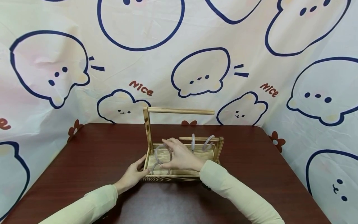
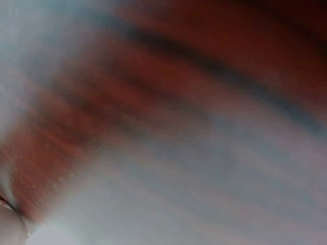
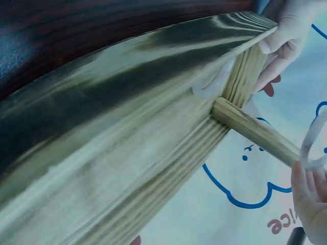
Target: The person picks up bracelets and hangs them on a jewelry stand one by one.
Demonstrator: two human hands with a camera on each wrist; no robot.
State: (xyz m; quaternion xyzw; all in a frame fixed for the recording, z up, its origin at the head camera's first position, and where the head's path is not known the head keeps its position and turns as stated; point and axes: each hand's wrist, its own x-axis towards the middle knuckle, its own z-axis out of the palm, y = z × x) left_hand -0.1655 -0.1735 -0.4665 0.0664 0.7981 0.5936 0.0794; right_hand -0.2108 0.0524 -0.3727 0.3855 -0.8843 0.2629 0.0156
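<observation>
A wooden bangle stand (image 1: 183, 179) with a shallow tray base, a tall upper bar and a lower bar rests on the table. My left hand (image 1: 132, 175) grips its left front corner, the thumb on the rim. Over the tray's left part, my right hand (image 1: 181, 155) pinches a pale translucent bangle (image 1: 156, 152) between thumb and fingers. The right wrist view shows this held bangle (image 3: 306, 145) beside the upright post (image 3: 255, 130). Another bangle (image 1: 152, 169) lies in the tray below it. Two more bangles hang on the lower bar (image 1: 185, 138). The left wrist view is blurred.
A dark red-brown table (image 1: 92, 155) carries the stand. Behind it and on both sides hangs a white cloth (image 1: 156, 68) printed with cartoon outlines. The upper bar (image 1: 181, 110) rises above my right hand from the post on the left.
</observation>
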